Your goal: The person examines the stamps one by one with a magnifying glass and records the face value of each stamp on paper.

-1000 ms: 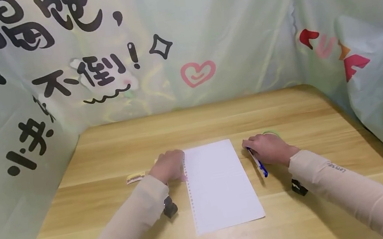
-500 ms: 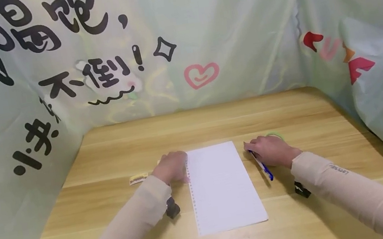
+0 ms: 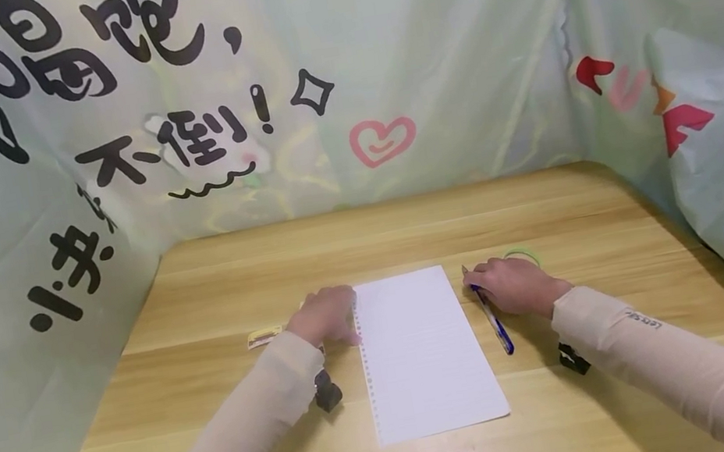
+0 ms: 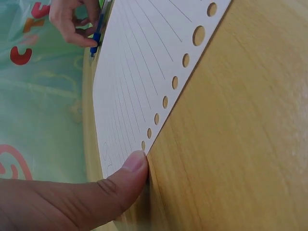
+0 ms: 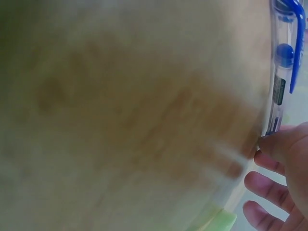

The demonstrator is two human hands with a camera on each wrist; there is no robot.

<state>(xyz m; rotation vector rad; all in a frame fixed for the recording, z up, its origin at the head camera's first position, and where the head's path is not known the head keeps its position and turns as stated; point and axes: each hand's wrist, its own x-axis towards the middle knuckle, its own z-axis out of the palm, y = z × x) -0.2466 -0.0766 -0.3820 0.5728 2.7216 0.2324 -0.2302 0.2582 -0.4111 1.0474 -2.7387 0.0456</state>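
Note:
A white lined sheet of paper (image 3: 424, 350) with punched holes down its left edge lies flat on the table. My left hand (image 3: 323, 316) touches that holed edge near its far end. In the left wrist view the thumb (image 4: 127, 175) rests at the edge beside the last holes; the other fingers are hidden, so a pinch cannot be confirmed. My right hand (image 3: 508, 284), right of the sheet, pinches a clear-barrelled blue pen (image 3: 497, 327) between thumb and forefinger. The right wrist view shows the pen's blue clip (image 5: 297, 53), with the other fingers spread loosely.
A small yellow printed card (image 3: 264, 337) lies left of my left hand. Partly behind my right hand is a green ring-shaped object (image 3: 524, 254). Printed cloth (image 3: 450, 62) walls in the wooden table (image 3: 235, 278) at the back and sides.
The pen's clip end has swung toward my body, and the pen now lies at a slightly different angle in my right hand. The left hand and sheet stay put; the head view shifted slightly.

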